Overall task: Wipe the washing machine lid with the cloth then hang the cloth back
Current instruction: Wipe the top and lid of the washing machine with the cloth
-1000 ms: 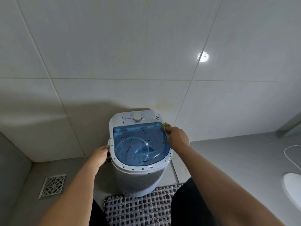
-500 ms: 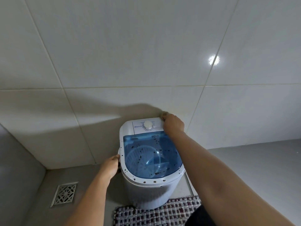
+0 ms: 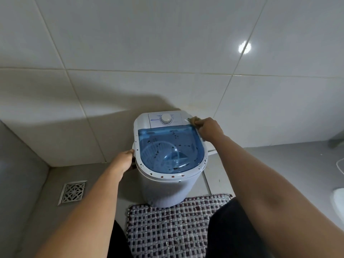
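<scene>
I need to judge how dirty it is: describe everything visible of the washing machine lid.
The washing machine lid is translucent blue plastic, closed and lying flat in a white rim speckled with dark spots. A white basket shows through it. The right hand presses a cloth at its back right corner; the left hand grips the machine's left side.

Grey floor [image 3: 279,164]: washing machine [image 3: 167,189], mat [image 3: 167,229].

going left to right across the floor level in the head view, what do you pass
floor drain → left hand → washing machine → right hand gripping the cloth → white cable
</scene>
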The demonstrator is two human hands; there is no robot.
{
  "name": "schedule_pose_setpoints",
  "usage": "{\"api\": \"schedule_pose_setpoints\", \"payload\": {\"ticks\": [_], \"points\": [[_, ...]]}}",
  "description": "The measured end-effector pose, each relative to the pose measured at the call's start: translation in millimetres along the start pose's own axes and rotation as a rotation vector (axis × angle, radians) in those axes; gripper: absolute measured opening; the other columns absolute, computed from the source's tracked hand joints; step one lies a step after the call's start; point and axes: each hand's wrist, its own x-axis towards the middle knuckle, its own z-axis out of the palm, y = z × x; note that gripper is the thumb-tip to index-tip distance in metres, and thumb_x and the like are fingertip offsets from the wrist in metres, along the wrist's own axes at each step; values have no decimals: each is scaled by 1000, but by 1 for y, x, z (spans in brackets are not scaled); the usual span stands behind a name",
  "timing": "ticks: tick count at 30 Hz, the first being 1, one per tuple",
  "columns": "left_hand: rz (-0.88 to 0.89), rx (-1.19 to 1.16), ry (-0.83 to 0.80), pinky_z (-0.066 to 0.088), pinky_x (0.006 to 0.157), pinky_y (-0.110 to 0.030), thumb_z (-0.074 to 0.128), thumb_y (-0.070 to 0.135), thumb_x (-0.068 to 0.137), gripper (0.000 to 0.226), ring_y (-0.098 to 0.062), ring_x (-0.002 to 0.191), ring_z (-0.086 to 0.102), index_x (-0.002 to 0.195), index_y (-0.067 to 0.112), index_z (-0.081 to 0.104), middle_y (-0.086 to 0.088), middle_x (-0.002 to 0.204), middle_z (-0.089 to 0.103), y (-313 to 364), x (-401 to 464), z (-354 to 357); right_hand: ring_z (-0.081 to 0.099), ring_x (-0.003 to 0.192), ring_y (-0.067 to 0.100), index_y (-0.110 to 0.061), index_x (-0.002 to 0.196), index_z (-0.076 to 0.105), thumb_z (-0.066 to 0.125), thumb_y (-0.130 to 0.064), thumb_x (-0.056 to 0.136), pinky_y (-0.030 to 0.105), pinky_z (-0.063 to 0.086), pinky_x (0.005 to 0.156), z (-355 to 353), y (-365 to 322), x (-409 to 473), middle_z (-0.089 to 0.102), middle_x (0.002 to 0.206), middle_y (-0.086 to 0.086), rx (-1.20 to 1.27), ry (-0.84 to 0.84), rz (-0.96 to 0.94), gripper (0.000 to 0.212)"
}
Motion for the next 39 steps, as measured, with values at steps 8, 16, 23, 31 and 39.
{"api": "schedule_pose_setpoints", "payload": {"ticks": [8, 16, 23, 31, 39], "points": [[23, 18, -25, 36, 105, -45, 39, 39, 106, 46, -34, 136, 44, 144, 16, 52, -12, 151, 47, 0, -2, -6, 69, 90, 25, -36, 120, 73, 56, -27, 95, 34, 58, 79, 19, 17, -41, 75, 110, 1, 76, 69, 70, 31], [-17, -68, -70, 37, 86, -40, 38, 33, 108, 44, -28, 118, 55, 142, 9, 52, -5, 137, 56, 9, -19, -6, 71, 89, 29, -32, 122, 73, 54, -21, 95, 37, 59, 83, 28, 29, -89, 75, 109, 5, 140, 120, 129, 35], [-26, -94, -106, 36, 54, -30, 39, 30, 108, 43, -28, 107, 65, 137, 3, 55, -11, 133, 62, 11, -25, -8, 71, 83, 27, -31, 131, 65, 46, -26, 90, 42, 61, 76, 42, 26, -139, 76, 108, 2, 202, 168, 218, 46], [1, -65, -84, 26, 15, -15, 41, 27, 108, 42, -14, 65, 52, 135, -1, 56, -11, 110, 61, 14, -32, -9, 67, 87, 25, -34, 131, 65, 46, -16, 99, 41, 59, 69, 50, 14, -189, 68, 125, -4, 19, 278, 95, 42], [-22, -73, -112, 38, 52, -29, 42, 32, 107, 44, -29, 118, 61, 138, 5, 56, -10, 140, 58, 17, -34, -16, 71, 88, 22, -40, 139, 57, 49, -6, 99, 38, 60, 67, 61, 7, -228, 42, 157, -10, -200, 207, -83, 53]]}}
